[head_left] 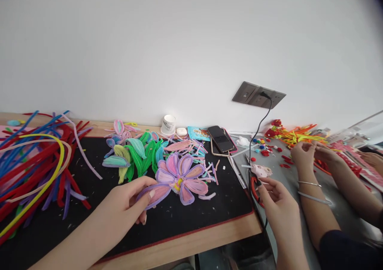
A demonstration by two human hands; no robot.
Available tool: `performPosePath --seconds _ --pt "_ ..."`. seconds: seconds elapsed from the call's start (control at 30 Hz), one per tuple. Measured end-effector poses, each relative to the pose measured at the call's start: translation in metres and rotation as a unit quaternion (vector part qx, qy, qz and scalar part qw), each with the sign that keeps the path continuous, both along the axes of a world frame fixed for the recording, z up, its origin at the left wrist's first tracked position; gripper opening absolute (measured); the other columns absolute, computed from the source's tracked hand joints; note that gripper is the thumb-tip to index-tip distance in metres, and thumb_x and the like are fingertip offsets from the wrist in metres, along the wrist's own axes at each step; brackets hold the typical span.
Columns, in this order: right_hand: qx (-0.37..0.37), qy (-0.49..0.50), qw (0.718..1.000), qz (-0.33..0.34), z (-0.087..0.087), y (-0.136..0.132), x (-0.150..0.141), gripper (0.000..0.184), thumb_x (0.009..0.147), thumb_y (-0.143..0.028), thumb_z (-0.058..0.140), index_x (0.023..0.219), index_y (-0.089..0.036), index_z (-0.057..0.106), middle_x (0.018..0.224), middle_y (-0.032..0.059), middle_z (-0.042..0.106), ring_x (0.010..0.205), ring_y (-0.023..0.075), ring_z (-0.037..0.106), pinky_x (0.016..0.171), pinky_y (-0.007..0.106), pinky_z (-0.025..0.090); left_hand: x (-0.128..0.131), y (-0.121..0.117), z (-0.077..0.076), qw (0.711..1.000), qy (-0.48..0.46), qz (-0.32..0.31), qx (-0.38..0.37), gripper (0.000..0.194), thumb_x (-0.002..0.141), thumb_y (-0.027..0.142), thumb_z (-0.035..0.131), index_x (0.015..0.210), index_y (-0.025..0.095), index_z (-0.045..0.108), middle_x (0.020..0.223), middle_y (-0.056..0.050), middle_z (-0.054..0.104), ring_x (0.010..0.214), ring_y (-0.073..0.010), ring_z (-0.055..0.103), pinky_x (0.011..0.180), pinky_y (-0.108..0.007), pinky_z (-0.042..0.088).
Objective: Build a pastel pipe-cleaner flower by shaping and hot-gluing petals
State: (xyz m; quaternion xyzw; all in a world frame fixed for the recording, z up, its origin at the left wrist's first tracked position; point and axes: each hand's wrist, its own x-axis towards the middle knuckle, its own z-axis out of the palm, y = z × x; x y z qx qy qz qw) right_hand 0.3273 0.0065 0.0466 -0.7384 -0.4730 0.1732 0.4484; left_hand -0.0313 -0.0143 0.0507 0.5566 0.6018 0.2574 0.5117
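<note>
My left hand (pixel 134 206) pinches one petal of a pipe-cleaner flower (pixel 182 174). The flower has pink petals edged in purple and a yellow centre, and it is held above the black mat (pixel 191 222). To the right, my right hand (pixel 278 200) has its thumb and fingers closed at the red handles of a pair of pliers (pixel 255 192), by the seam of the two tables. The pliers' jaws are partly hidden by a pale pink object (pixel 260 170). Behind the flower lie green pipe-cleaner leaves (pixel 143 154) and short pastel pipe-cleaner pieces (pixel 200 148).
Long pipe cleaners (pixel 44 162) spread over the left side. A paper cup (pixel 169 124), a white case (pixel 181 132) and a phone (pixel 220 139) line the wall. A black cable (pixel 259 126) drops from the socket. At right, a co-worker's hands (pixel 311 156) work near pom-poms.
</note>
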Motion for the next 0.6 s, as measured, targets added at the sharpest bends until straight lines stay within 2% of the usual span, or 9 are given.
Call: performPosePath --seconds 0.07,0.13,0.3,0.43,0.6 --pt "0.008 0.018 1.000 -0.006 0.001 -0.003 -0.004 0.036 0.069 -0.042 0.064 0.095 -0.017 0.063 0.077 0.0076 0.068 0.068 0.0218 0.065 0.057 0.029 0.050 -0.005 0.002 0.005 1.000 0.000 0.019 0.004 0.047 0.079 0.059 0.049 0.098 0.019 0.065 0.060 -0.001 0.059 0.058 -0.0204 0.058 0.061 -0.030 0.047" --pt "0.014 0.023 1.000 -0.008 0.002 -0.004 -0.006 0.036 0.070 -0.042 0.064 0.095 -0.017 0.063 0.078 0.0078 0.068 0.069 0.0217 0.065 0.057 0.028 0.050 -0.011 0.003 0.009 0.999 0.012 0.042 -0.003 0.052 0.076 0.061 0.050 0.100 0.018 0.066 0.066 -0.002 0.062 0.061 -0.0211 0.060 0.064 -0.031 0.048" --pt "0.013 0.013 1.000 -0.011 0.001 0.000 -0.001 0.036 0.070 -0.043 0.063 0.095 -0.016 0.063 0.080 0.0093 0.069 0.071 0.0225 0.065 0.057 0.028 0.050 -0.026 0.004 0.017 0.995 0.042 0.091 0.004 0.052 0.071 0.056 0.057 0.106 0.021 0.070 0.079 0.001 0.070 0.059 -0.0158 0.058 0.061 -0.024 0.046" --pt "-0.006 -0.056 0.998 0.007 -0.004 0.014 0.004 0.033 0.071 -0.044 0.059 0.089 -0.016 0.065 0.074 0.0080 0.070 0.065 0.0224 0.064 0.058 0.031 0.049 -0.036 0.007 0.020 0.990 0.074 0.116 0.035 0.043 0.075 0.048 0.058 0.107 0.024 0.071 0.083 0.005 0.072 0.058 -0.0120 0.057 0.060 -0.020 0.045" --pt "-0.042 -0.156 0.985 0.068 -0.003 0.041 -0.006 0.027 0.074 -0.040 0.053 0.081 -0.017 0.065 0.071 0.0065 0.069 0.066 0.0220 0.064 0.064 0.031 0.046 -0.037 0.015 0.027 0.988 0.105 0.103 0.048 0.042 0.079 0.044 0.055 0.113 0.024 0.070 0.071 0.006 0.068 0.063 -0.0118 0.060 0.061 -0.016 0.042"
